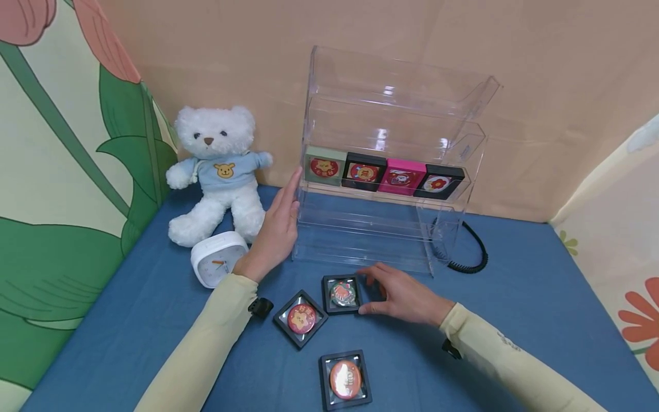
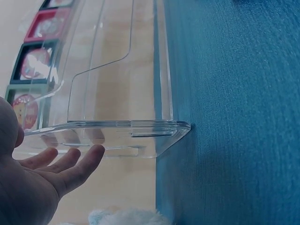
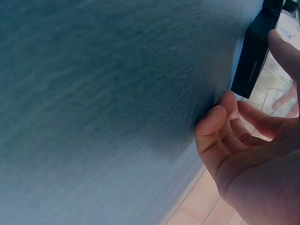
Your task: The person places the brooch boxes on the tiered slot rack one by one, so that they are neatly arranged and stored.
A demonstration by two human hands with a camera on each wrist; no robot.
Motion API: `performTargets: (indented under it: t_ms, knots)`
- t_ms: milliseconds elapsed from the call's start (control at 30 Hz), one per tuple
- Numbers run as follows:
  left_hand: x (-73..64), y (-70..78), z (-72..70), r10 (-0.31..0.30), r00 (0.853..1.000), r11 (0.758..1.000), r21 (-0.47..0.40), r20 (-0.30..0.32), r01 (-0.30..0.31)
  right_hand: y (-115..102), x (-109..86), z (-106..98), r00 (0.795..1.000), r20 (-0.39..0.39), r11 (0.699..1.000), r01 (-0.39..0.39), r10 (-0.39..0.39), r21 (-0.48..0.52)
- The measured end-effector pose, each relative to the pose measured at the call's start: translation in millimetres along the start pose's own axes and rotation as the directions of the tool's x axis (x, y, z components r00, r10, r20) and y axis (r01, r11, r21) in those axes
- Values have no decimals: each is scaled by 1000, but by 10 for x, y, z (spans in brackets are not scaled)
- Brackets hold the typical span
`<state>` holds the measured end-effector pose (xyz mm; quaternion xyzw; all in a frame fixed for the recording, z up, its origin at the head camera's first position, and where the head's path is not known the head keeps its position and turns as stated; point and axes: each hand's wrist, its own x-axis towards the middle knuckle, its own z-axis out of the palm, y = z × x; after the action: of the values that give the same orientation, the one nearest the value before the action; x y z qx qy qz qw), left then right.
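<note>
In the head view my left hand [image 1: 278, 223] rests with outstretched fingers against the left side of a clear acrylic display rack [image 1: 360, 229]. The left wrist view shows those fingers [image 2: 77, 171] along the clear side panel. My right hand [image 1: 404, 294] is at the right edge of a black square display case [image 1: 342, 294] with a round green and red badge. Its thumb touches the case's edge, while the bent index finger is near the far corner; no grip shows. Beside that case lies another black case [image 1: 301, 319] with a red badge, and nearer lies one [image 1: 345, 380] with an orange badge.
Several boxed badges stand on the rack's middle shelf, including a green one [image 1: 325, 166] and a pink one [image 1: 401, 176]. Left of the rack are a white teddy bear [image 1: 221, 171] and a white clock [image 1: 218, 260]. A black coiled cord [image 1: 476, 252] lies at the rack's right.
</note>
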<state>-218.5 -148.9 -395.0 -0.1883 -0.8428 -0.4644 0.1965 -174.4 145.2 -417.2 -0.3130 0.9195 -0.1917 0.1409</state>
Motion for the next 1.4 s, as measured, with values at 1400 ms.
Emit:
performTargets:
  t_ms: [1400]
  knots:
    - [0,2,-14,1,1000,1000,-6,9,0,-69,-10,39,998,-38,946,54,-44,319]
